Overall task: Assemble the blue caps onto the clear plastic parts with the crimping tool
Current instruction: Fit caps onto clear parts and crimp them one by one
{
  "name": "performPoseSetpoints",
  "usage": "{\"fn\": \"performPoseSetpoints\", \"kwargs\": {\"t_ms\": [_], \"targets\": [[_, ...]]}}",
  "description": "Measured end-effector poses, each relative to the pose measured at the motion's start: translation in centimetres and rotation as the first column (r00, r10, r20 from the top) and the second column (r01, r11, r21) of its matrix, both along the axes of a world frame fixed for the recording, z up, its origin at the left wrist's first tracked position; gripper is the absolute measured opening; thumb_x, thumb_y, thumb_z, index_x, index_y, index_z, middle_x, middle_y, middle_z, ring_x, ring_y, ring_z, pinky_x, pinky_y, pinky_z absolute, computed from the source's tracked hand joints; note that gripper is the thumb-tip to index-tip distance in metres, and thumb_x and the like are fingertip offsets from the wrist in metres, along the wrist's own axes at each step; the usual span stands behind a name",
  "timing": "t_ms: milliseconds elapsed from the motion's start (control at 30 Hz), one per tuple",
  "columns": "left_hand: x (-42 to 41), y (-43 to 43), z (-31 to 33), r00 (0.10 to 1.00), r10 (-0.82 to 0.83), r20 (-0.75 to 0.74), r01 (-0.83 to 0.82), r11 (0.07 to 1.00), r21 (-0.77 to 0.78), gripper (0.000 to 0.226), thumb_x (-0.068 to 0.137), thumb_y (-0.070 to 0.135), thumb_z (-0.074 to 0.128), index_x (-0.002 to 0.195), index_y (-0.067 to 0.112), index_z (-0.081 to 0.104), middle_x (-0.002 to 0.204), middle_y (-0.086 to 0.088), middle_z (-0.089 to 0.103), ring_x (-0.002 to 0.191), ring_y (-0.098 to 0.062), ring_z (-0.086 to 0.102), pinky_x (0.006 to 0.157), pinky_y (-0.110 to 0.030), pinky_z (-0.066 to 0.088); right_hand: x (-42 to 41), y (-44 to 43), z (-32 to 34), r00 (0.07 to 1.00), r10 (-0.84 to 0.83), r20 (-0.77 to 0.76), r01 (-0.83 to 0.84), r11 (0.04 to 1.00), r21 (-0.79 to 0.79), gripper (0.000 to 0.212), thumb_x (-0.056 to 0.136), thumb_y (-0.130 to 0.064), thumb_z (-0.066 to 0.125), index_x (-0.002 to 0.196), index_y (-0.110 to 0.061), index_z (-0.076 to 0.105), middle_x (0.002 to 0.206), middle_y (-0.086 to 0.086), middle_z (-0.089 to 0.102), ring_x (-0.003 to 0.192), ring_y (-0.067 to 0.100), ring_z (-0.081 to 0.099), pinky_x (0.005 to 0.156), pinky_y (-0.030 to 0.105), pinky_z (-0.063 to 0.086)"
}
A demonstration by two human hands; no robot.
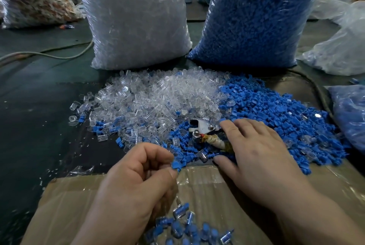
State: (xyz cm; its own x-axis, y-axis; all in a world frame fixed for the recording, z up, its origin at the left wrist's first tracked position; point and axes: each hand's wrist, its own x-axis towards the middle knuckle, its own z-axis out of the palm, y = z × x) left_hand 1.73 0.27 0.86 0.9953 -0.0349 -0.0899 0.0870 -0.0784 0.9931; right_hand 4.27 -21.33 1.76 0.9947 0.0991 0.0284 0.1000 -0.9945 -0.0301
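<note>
My left hand (136, 183) pinches a blue cap (176, 165) between thumb and forefinger, above the cardboard. My right hand (254, 154) lies flat with straight fingers on the crimping tool (205, 132), whose metal head and tape-wrapped handle show at my fingertips. A heap of clear plastic parts (158, 96) lies ahead at the middle. A heap of blue caps (276, 118) lies to its right. Several assembled pieces (183, 227) sit near the bottom edge.
A flattened cardboard sheet (213, 189) covers the near table. Behind the heaps stand a big bag of clear parts (134, 17) and a big bag of blue caps (252, 15). A cable (49, 54) runs at left. More bags lie at right (347, 114).
</note>
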Motion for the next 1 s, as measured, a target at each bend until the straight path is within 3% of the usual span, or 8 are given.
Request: {"fn": "performPoseSetpoints", "kwargs": {"t_ms": [100,300,467,633,733,867,1000], "targets": [[0.0,0.0,0.4,1.0,0.026,-0.016,-0.027,0.999,-0.047,0.034,0.08,-0.006,0.071,0.073,0.028,0.072,0.05,-0.007,0.06,0.034,-0.014,0.047,0.034,-0.017,0.037,0.3,0.1,0.3,1.0,-0.001,0.016,0.001,1.0,-0.006,0.078,0.08,-0.074,0.033,0.145,-0.033,0.022,0.135,-0.008,0.045,0.125,0.019,0.032,0.107,0.037,0.03],[0.1,0.2,0.5,0.999,0.04,-0.008,-0.04,0.998,-0.057,0.031,0.077,-0.002,0.072,0.074,0.028,0.072,0.052,-0.006,0.06,0.038,-0.016,0.049,0.035,-0.019,0.039,0.8,0.1,0.5,0.999,0.009,0.036,-0.009,1.0,0.023,0.062,0.079,-0.073,0.045,0.128,-0.036,0.04,0.113,-0.01,0.047,0.108,0.016,0.033,0.095,0.038,0.031],[0.2,0.7,-0.2,0.997,0.065,0.031,-0.065,0.998,0.007,0.025,0.072,0.01,0.076,0.08,0.033,0.071,0.053,-0.005,0.062,0.042,-0.013,0.053,0.04,-0.019,0.044,0.1,-0.4,1.1,0.989,-0.01,0.15,-0.017,0.984,0.178,0.061,0.076,-0.07,0.041,0.127,-0.035,0.037,0.104,-0.011,0.042,0.096,0.011,0.041,0.082,0.032,0.037],[0.1,0.7,-0.3,0.995,0.089,0.033,-0.09,0.996,0.024,0.024,0.078,0.011,0.072,0.084,0.035,0.071,0.053,-0.003,0.062,0.044,-0.012,0.053,0.041,-0.019,0.044,-0.9,-0.1,1.7,0.99,0.074,0.124,-0.109,0.946,0.305,0.051,0.076,-0.065,0.049,0.119,-0.041,0.039,0.102,-0.02,0.041,0.089,0.003,0.042,0.073,0.021,0.035],[0.3,0.7,-0.2,0.992,0.118,0.051,-0.12,0.992,0.041,0.03,0.082,0.006,0.071,0.081,0.036,0.07,0.052,-0.003,0.061,0.041,-0.013,0.051,0.038,-0.017,0.041,-1.4,0.2,2.3,0.987,0.151,0.057,-0.161,0.913,0.374,0.053,0.07,-0.073,0.049,0.115,-0.051,0.035,0.103,-0.029,0.037,0.097,-0.007,0.041,0.069,0.013,0.033],[0.2,0.5,-0.2,0.993,0.106,0.06,-0.111,0.991,0.077,0.028,0.08,0.009,0.071,0.084,0.037,0.069,0.055,-0.003,0.062,0.043,-0.012,0.051,0.041,-0.019,0.045,-1.3,0.4,2.4,0.987,0.163,0.008,-0.152,0.897,0.414,0.065,0.055,-0.086,0.035,0.112,-0.056,0.029,0.105,-0.036,0.03,0.104,-0.017,0.031,0.07,0.01,0.035],[0.3,0.5,-0.3,0.992,0.109,0.068,-0.115,0.989,0.093,0.026,0.077,0.014,0.073,0.084,0.039,0.07,0.057,-0.002,0.063,0.046,-0.013,0.053,0.042,-0.021,0.046,-1.5,0.1,3.1,0.978,0.208,0.01,-0.195,0.895,0.402,0.057,0.064,-0.077,0.053,0.111,-0.056,0.029,0.108,-0.037,0.028,0.103,-0.02,0.03,0.068,0.008,0.034]]}}
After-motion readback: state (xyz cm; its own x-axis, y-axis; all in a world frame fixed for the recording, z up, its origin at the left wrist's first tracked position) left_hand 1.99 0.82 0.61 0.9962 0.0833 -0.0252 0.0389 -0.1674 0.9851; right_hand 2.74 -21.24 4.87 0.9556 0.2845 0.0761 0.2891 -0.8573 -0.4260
